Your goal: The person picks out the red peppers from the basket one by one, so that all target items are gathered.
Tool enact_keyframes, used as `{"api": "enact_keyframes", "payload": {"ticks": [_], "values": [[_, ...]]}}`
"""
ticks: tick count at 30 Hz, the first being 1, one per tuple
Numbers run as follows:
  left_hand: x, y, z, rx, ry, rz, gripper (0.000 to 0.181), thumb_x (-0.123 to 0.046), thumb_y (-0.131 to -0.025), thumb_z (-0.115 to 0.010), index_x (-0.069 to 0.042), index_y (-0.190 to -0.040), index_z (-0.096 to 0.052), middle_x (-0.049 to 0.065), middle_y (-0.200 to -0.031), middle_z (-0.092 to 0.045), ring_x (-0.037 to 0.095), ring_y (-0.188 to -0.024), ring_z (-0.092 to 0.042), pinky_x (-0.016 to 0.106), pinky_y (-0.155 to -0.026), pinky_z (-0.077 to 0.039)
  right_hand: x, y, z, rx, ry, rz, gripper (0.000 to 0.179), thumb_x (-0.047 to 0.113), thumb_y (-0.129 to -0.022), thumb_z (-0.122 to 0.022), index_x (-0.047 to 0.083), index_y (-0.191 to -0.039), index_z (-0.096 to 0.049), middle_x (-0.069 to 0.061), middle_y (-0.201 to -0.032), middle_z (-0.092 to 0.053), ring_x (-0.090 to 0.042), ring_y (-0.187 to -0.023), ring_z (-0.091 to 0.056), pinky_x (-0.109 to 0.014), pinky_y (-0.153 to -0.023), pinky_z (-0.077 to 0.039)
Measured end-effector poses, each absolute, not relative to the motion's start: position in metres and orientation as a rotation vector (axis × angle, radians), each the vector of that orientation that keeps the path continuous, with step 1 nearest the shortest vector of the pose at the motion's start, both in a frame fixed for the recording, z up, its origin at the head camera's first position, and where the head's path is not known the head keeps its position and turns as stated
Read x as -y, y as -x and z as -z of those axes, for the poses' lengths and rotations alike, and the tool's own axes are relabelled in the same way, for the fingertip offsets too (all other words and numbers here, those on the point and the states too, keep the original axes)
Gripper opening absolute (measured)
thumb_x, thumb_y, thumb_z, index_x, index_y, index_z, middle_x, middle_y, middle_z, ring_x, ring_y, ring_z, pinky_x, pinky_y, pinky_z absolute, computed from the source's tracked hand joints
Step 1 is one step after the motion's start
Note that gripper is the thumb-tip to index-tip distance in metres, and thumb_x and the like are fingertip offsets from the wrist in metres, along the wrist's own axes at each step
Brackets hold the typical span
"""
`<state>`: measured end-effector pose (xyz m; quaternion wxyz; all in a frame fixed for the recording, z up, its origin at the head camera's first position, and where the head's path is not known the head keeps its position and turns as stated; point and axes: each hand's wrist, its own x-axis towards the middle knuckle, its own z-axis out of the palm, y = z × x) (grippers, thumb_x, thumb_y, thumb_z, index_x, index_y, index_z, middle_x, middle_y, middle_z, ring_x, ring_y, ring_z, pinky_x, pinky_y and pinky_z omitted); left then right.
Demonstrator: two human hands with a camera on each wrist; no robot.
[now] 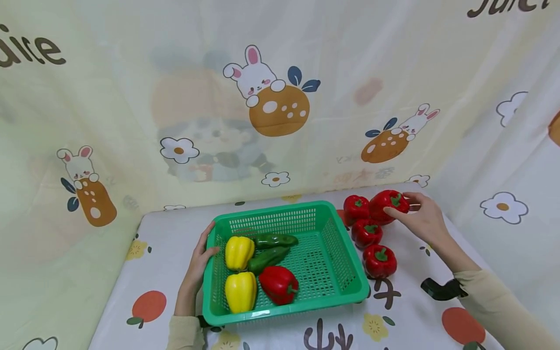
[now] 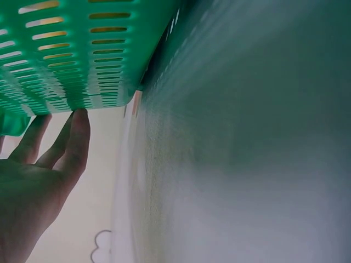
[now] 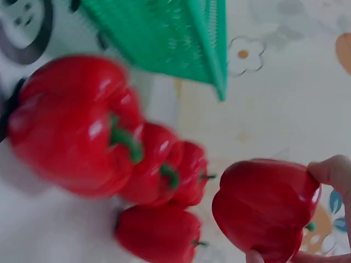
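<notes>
My right hand pinches a red bell pepper between thumb and fingers, and in the right wrist view it appears raised off the table. Several other red bell peppers stand close together right of the green basket. At the basket's left side is my left hand, its thumb over the rim and its fingers against the outer wall. Inside the basket lie two yellow bell peppers, two long green peppers and one red bell pepper. The left wrist view shows fingertips touching the slotted wall.
A patterned white cloth covers the table. Behind it hangs a pale curtain with rabbit prints, and more curtain stands at both sides. A black band sits at the right sleeve.
</notes>
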<state>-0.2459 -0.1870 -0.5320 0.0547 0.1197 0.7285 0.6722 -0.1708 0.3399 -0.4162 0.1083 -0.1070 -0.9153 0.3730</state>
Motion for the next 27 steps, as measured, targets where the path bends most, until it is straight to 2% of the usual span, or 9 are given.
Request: {"api": "enact_keyframes", "payload": {"ticks": [5,8,14,20,22,25,27], "values": [[0.188,0.245,0.532,-2.207,-0.361,-2.039,0.067,-0.006,-0.098,-0.045,-0.022,-0.158,-0.022,0.01,-0.163,-0.017,0.035,-0.136,-0.029,0.052,-0.102,-0.035,-0.355,0.166,0.431,2.709,0.36,-1.103,0.083,0.05,-0.089,-0.065,-0.011,-0.14,-0.04,-0.032,-0.131,-0.048,-0.047,-0.111,-0.047,-0.029,-0.065,-0.049],[0.188,0.246,0.533,-2.21,-0.369,-2.036,0.066,-0.007,-0.098,-0.045,-0.022,-0.158,-0.022,0.01,-0.163,-0.017,0.035,-0.135,-0.031,0.047,-0.1,-0.038,-0.361,0.165,0.436,2.708,0.378,-1.064,0.083,0.049,-0.09,-0.065,-0.013,-0.139,-0.041,-0.033,-0.13,-0.047,-0.047,-0.111,-0.045,-0.029,-0.064,-0.047],[0.186,0.247,0.532,-2.216,-0.361,-2.042,0.067,-0.006,-0.097,-0.045,-0.021,-0.158,-0.022,0.01,-0.163,-0.017,0.035,-0.135,-0.03,0.049,-0.101,-0.038,-0.364,0.163,0.444,2.711,0.398,-1.033,0.082,0.048,-0.089,-0.067,-0.013,-0.137,-0.043,-0.031,-0.123,-0.05,-0.044,-0.107,-0.046,-0.03,-0.06,-0.049],[0.185,0.248,0.534,-2.191,-0.382,-2.062,0.067,-0.006,-0.097,-0.044,-0.021,-0.158,-0.021,0.01,-0.163,-0.017,0.035,-0.135,-0.03,0.053,-0.103,-0.035,-0.368,0.158,0.454,2.714,0.431,-1.034,0.083,0.053,-0.088,-0.066,-0.012,-0.136,-0.045,-0.029,-0.116,-0.054,-0.035,-0.088,-0.052,-0.034,-0.049,-0.05],[0.186,0.248,0.534,-2.194,-0.384,-2.062,0.067,-0.005,-0.097,-0.044,-0.022,-0.158,-0.021,0.01,-0.163,-0.017,0.035,-0.135,-0.03,0.054,-0.104,-0.034,-0.371,0.158,0.458,2.714,0.442,-1.035,0.083,0.053,-0.088,-0.065,-0.013,-0.135,-0.045,-0.03,-0.116,-0.054,-0.034,-0.082,-0.055,-0.034,-0.049,-0.05],[0.186,0.247,0.534,-2.202,-0.38,-2.062,0.067,-0.005,-0.097,-0.044,-0.021,-0.158,-0.022,0.01,-0.163,-0.017,0.035,-0.135,-0.03,0.055,-0.104,-0.034,-0.374,0.159,0.467,2.72,0.466,-1.043,0.084,0.052,-0.088,-0.066,-0.016,-0.134,-0.045,-0.033,-0.118,-0.053,-0.036,-0.086,-0.055,-0.032,-0.053,-0.051],[0.186,0.247,0.534,-2.205,-0.374,-2.06,0.067,-0.005,-0.097,-0.045,-0.021,-0.158,-0.022,0.01,-0.163,-0.017,0.035,-0.135,-0.03,0.055,-0.103,-0.035,-0.376,0.16,0.472,2.733,0.483,-1.051,0.085,0.051,-0.088,-0.067,-0.017,-0.134,-0.043,-0.035,-0.121,-0.052,-0.04,-0.094,-0.053,-0.03,-0.057,-0.051]]}}
